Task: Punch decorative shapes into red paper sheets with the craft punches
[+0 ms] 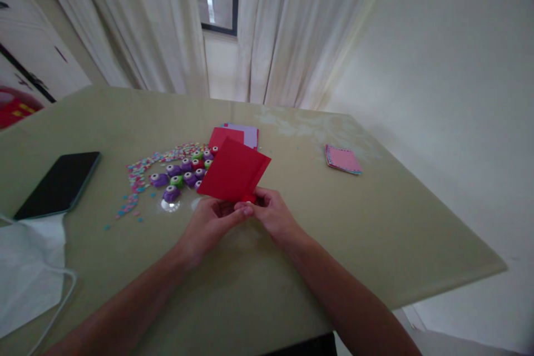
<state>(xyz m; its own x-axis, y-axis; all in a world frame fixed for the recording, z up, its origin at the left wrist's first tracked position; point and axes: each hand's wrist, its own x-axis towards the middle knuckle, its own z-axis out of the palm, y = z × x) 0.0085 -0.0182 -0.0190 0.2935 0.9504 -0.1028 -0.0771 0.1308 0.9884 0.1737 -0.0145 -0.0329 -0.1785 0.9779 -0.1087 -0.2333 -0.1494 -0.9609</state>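
Observation:
A square of red paper point(236, 169) stands tilted up over the table in front of me. At its lower edge is a small red craft punch point(249, 198), mostly covered by fingers. My left hand point(214, 217) is closed at the paper's bottom edge, with its thumb reaching across to the punch. Around the punch, my right hand point(269, 208) is closed, its thumb meeting the left one. Just behind the paper, several purple, green and red craft punches point(171, 193) stand in a group, partly hidden by it.
Paper confetti point(137, 178) curves around the punches. Behind lie red and lilac paper sheets point(250, 136). A pink paper stack point(342, 159) is at right. A phone point(60, 183), white sheet point(31, 272) and white cable point(62, 300) lie at left on the green table point(375, 233).

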